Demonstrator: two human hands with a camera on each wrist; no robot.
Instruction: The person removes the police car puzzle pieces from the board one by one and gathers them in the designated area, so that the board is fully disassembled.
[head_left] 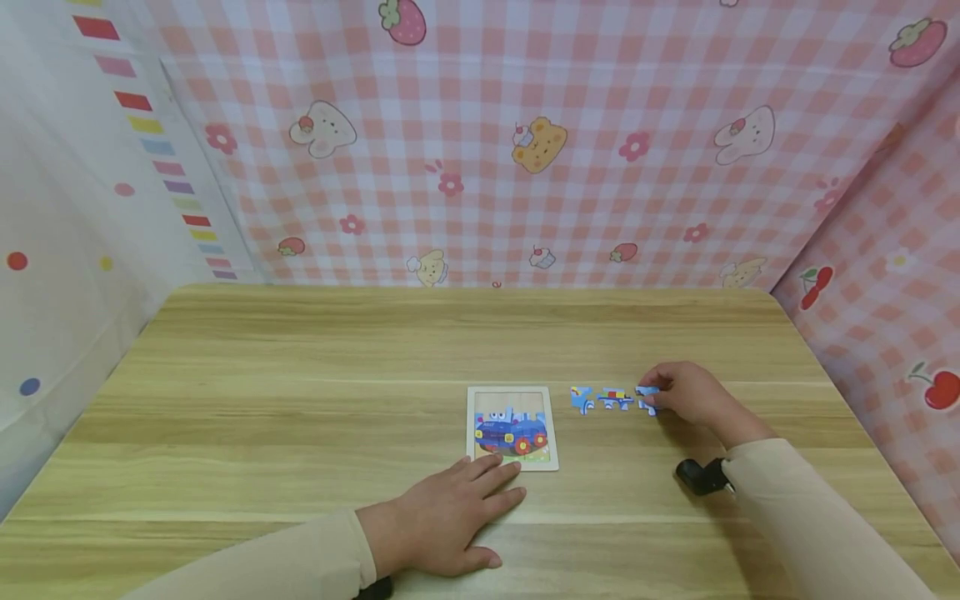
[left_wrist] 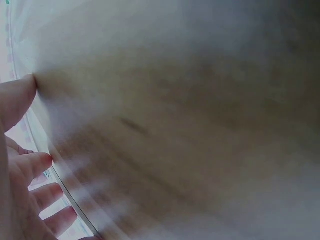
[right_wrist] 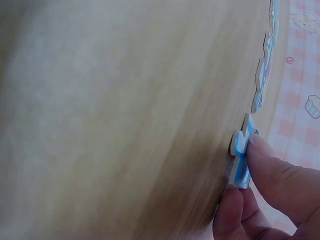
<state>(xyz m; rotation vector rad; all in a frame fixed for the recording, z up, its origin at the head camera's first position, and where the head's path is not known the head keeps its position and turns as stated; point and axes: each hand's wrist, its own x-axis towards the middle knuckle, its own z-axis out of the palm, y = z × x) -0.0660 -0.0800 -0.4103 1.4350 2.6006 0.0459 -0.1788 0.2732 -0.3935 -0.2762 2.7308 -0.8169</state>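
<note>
My left hand (head_left: pixel 446 517) lies palm down with its fingers spread, fingertips on the lower edge of a small framed jigsaw puzzle (head_left: pixel 553 442). The puzzle's lower part shows a blue car (head_left: pixel 498 433) with eyes and red-and-yellow wheels; its upper strip is bare wood. To the right, my right hand (head_left: pixel 693 396) pinches a light blue puzzle piece (right_wrist: pixel 240 165) between thumb and fingers, low over the table. Left of it, in a row, lie a piece with red and yellow (head_left: pixel 615 397) and a blue piece with a yellow patch (head_left: pixel 580 398).
The wood-grain table (head_left: pixel 300 400) reaches back to a pink checked curtain (head_left: pixel 480 208) with cartoon animals and strawberries. White cloth (head_left: pixel 67 250) with coloured dots hangs at the left. A black device (head_left: pixel 701 477) sits under the right sleeve.
</note>
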